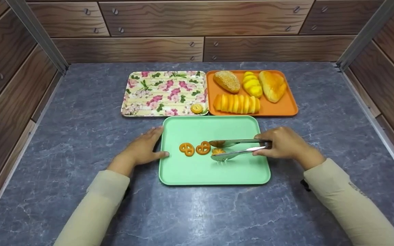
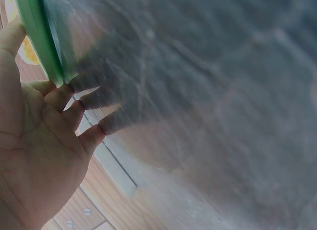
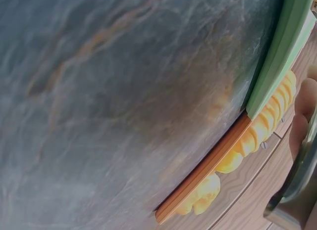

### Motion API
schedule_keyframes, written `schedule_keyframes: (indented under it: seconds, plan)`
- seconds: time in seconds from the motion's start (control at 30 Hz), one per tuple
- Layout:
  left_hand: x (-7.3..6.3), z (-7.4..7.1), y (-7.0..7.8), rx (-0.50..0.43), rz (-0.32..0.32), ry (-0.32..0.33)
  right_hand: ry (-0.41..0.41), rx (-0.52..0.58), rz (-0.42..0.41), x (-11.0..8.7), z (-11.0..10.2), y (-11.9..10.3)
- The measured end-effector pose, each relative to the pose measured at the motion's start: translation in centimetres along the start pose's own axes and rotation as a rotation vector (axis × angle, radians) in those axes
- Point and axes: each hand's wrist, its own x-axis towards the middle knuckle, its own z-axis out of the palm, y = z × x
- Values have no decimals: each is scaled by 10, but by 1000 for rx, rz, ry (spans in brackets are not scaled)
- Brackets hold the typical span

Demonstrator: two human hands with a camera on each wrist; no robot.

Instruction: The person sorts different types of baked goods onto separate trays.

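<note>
My right hand [image 1: 284, 142] grips metal tongs [image 1: 241, 141] over the light green tray [image 1: 214, 174]. Between the tongs' tips lies a small golden cookie [image 1: 218, 151]; whether both tips press it I cannot tell. Two brown pretzels [image 1: 186, 149] lie in a row to its left on the same tray. At the tray's left edge rests my left hand [image 1: 142, 146], fingers spread, thumb over the rim. In the left wrist view, the left hand's fingertips [image 2: 91, 137] touch the grey tabletop beside the green rim. The right wrist view shows only part of the tongs' handle [image 3: 297, 190].
Behind the green tray stand a floral tray [image 1: 166, 85] with one round yellow cookie [image 1: 196, 108] and an orange tray [image 1: 279, 110] with several breads, including a sliced loaf [image 1: 237, 104]. Wood-patterned walls [image 1: 204, 20] enclose the grey table [image 1: 80, 102] at the back and sides.
</note>
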Motion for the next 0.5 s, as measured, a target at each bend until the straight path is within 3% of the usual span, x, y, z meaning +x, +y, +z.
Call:
schedule_keyframes:
  seconds: [0.23,0.5]
  plan:
    - [0,1,-1,1,-3,-8,36,11,-26,0,0,-1]
    - [1,1,-1,6,-10,-13,36,50,-1,-1,-1,1]
